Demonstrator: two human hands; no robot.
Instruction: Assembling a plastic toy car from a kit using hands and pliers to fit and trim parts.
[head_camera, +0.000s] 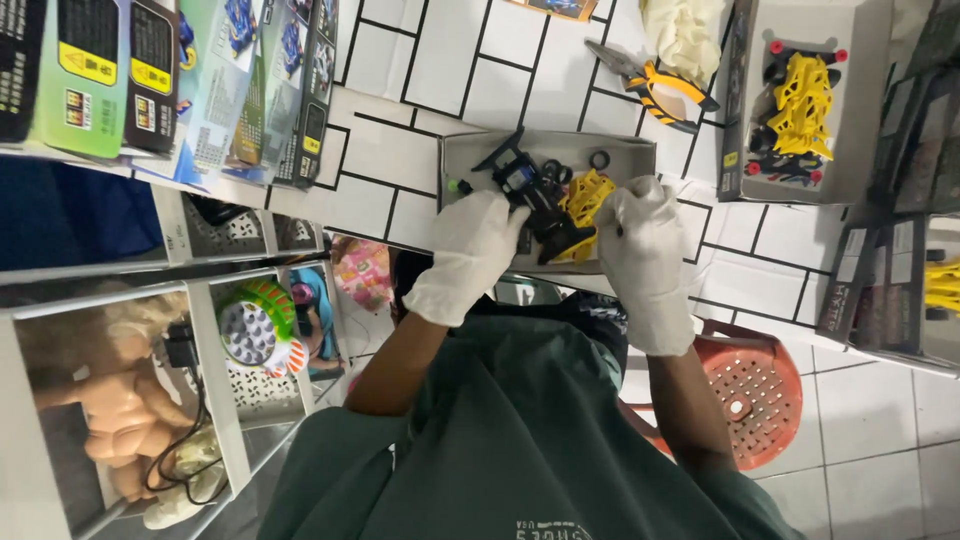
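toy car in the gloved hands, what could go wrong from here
1. The small black rings lie loose in the shallow grey box lid beside the toy car; a nudge could scatter them onto the tiled floor.
2. Both the left hand and right hand wear loose white gloves, so grip on tiny parts may slip.

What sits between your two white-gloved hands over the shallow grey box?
In the head view, a black and yellow toy car chassis lies between the left hand and right hand, both touching it, above the grey box.
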